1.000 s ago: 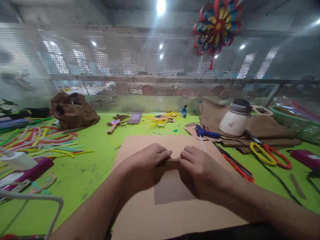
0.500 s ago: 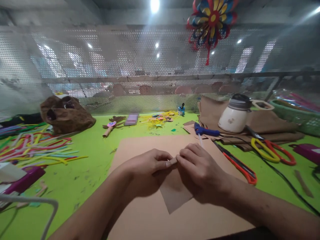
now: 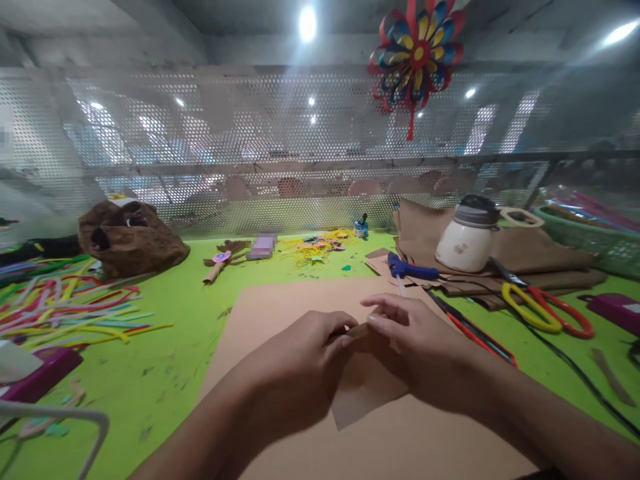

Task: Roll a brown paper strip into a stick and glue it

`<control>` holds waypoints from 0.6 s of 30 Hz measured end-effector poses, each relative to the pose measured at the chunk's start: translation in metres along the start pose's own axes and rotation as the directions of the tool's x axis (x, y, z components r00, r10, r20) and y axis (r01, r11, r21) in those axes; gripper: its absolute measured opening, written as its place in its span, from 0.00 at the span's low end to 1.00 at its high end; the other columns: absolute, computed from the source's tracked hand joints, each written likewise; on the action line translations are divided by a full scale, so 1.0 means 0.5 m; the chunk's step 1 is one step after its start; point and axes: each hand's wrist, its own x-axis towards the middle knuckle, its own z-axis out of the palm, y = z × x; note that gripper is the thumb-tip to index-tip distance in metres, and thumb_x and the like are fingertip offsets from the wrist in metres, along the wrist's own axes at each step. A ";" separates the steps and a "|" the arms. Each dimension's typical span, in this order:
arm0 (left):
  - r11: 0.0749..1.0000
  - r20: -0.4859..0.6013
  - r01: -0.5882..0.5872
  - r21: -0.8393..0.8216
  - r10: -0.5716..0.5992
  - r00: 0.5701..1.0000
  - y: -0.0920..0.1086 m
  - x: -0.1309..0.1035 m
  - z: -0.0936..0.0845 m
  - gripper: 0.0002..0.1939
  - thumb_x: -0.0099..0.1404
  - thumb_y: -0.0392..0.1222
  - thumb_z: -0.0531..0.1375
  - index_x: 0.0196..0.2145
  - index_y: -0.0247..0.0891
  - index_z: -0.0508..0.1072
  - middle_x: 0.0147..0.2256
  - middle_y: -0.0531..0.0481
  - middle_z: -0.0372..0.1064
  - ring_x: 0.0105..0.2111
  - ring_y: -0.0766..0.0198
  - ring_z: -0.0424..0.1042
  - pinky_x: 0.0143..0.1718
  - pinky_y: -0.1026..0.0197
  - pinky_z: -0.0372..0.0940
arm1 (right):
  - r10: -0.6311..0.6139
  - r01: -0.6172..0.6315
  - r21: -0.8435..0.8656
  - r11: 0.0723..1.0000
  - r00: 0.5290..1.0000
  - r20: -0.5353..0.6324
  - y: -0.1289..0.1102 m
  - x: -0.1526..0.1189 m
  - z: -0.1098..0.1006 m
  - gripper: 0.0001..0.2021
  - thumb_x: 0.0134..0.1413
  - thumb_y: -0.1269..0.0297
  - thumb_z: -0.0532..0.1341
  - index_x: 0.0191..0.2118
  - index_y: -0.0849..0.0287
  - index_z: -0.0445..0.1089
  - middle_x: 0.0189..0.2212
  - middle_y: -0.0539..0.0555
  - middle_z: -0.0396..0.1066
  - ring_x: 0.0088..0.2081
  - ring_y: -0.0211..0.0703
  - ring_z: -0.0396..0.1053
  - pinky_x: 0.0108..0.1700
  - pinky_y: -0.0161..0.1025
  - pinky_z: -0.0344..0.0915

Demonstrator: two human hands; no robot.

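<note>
A piece of brown paper [image 3: 367,397] with its upper edge rolled into a narrow tube is between my hands, over a large tan sheet. My left hand [image 3: 310,350] pinches the left end of the roll between thumb and fingers. On the roll's right end rests my right hand [image 3: 413,333], its thumb and a finger at the paper while its upper finger is stretched out above. The lower corner of the paper hangs loose toward me. My right palm hides part of the paper's right side.
The tan sheet [image 3: 280,307] lies on a green table [image 3: 165,367]. To the right are a blue glue gun [image 3: 413,269], a red-handled cutting tool [image 3: 480,333], scissors [image 3: 545,310] and a white jar [image 3: 463,240]. Pipe cleaners [image 3: 85,307] and a brown bag [image 3: 133,240] are left.
Both hands and the paper have shifted slightly to the right. More of the rolled edge shows between them, and the right fingers have loosened and spread from their tighter pinch.
</note>
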 end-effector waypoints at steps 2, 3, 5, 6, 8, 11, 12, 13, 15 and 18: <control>1.000 -0.030 -0.002 0.019 0.003 1.000 0.019 -0.015 0.001 0.15 0.66 0.47 0.51 0.39 0.39 0.74 0.32 0.49 0.72 0.31 0.62 0.66 0.30 0.64 0.56 | 0.052 -0.059 0.170 0.984 0.998 0.043 0.000 -0.006 0.007 0.10 0.54 0.60 0.63 0.41 0.58 0.71 0.33 0.53 0.71 0.36 0.41 0.70 0.34 0.34 0.63; 1.000 -0.056 -0.003 0.031 0.005 0.998 0.027 -0.022 0.002 0.15 0.67 0.47 0.50 0.38 0.40 0.74 0.31 0.50 0.72 0.30 0.63 0.66 0.29 0.64 0.55 | 0.053 -0.061 0.205 0.977 0.998 0.043 -0.001 -0.007 0.008 0.08 0.53 0.62 0.64 0.37 0.59 0.72 0.31 0.52 0.72 0.34 0.40 0.69 0.33 0.33 0.63; 0.998 -0.047 -0.006 0.056 0.009 0.999 0.037 -0.033 0.004 0.15 0.68 0.45 0.48 0.37 0.40 0.73 0.32 0.49 0.72 0.30 0.63 0.66 0.28 0.64 0.55 | 0.048 -0.050 0.193 0.980 0.999 0.014 -0.004 -0.006 0.005 0.07 0.50 0.63 0.67 0.32 0.61 0.73 0.27 0.51 0.71 0.30 0.38 0.68 0.30 0.32 0.60; 0.997 -0.053 -0.008 0.070 0.012 0.999 0.038 -0.035 0.006 0.15 0.68 0.44 0.48 0.36 0.39 0.73 0.32 0.50 0.72 0.29 0.64 0.65 0.28 0.64 0.54 | 0.037 -0.035 0.159 0.987 0.999 -0.010 -0.006 -0.003 0.002 0.07 0.48 0.62 0.68 0.31 0.61 0.74 0.26 0.51 0.72 0.29 0.37 0.67 0.29 0.32 0.59; 0.995 -0.084 -0.024 0.101 0.032 0.996 0.035 -0.033 0.010 0.15 0.67 0.44 0.48 0.35 0.38 0.73 0.30 0.50 0.71 0.28 0.64 0.64 0.28 0.63 0.53 | -0.003 0.006 0.055 0.998 0.998 -0.058 -0.009 0.003 -0.005 0.09 0.45 0.61 0.69 0.29 0.61 0.75 0.24 0.52 0.72 0.27 0.37 0.66 0.28 0.32 0.59; 0.991 -0.122 -0.033 0.126 0.049 0.991 0.024 -0.025 0.018 0.15 0.68 0.46 0.48 0.34 0.38 0.72 0.29 0.50 0.70 0.27 0.65 0.62 0.28 0.63 0.51 | -0.056 0.049 -0.063 0.997 0.993 -0.106 -0.013 0.008 -0.012 0.10 0.43 0.60 0.70 0.27 0.62 0.76 0.23 0.53 0.73 0.26 0.38 0.65 0.27 0.34 0.59; 0.991 -0.128 -0.029 0.132 0.046 0.991 0.021 -0.024 0.021 0.16 0.68 0.46 0.48 0.34 0.38 0.72 0.29 0.50 0.71 0.27 0.65 0.62 0.28 0.63 0.51 | -0.062 0.052 -0.081 0.995 0.990 -0.124 -0.014 0.008 -0.014 0.10 0.43 0.59 0.69 0.27 0.61 0.76 0.23 0.53 0.73 0.26 0.38 0.65 0.27 0.34 0.59; 0.990 -0.134 -0.020 0.140 0.039 0.990 0.018 -0.023 0.024 0.16 0.69 0.47 0.47 0.34 0.39 0.71 0.29 0.50 0.71 0.27 0.65 0.62 0.27 0.63 0.50 | -0.064 0.051 -0.097 0.994 0.989 -0.135 -0.015 0.008 -0.015 0.09 0.44 0.59 0.69 0.27 0.61 0.76 0.23 0.53 0.72 0.26 0.39 0.64 0.26 0.34 0.58; 0.986 -0.160 0.010 0.165 0.016 0.987 0.015 -0.023 0.028 0.17 0.69 0.48 0.47 0.33 0.39 0.71 0.29 0.51 0.71 0.27 0.65 0.62 0.27 0.63 0.49 | -0.082 0.059 -0.159 0.985 0.987 -0.138 -0.018 0.006 -0.019 0.09 0.47 0.60 0.67 0.27 0.62 0.75 0.23 0.53 0.72 0.25 0.38 0.63 0.26 0.34 0.57; 0.979 -0.194 0.057 0.197 -0.018 0.981 0.011 -0.022 0.031 0.18 0.69 0.48 0.47 0.30 0.39 0.70 0.28 0.52 0.70 0.26 0.66 0.62 0.25 0.63 0.48 | -0.137 0.108 -0.270 0.957 0.986 -0.092 -0.020 0.007 -0.026 0.10 0.49 0.60 0.66 0.26 0.63 0.75 0.21 0.51 0.69 0.24 0.35 0.59 0.25 0.33 0.53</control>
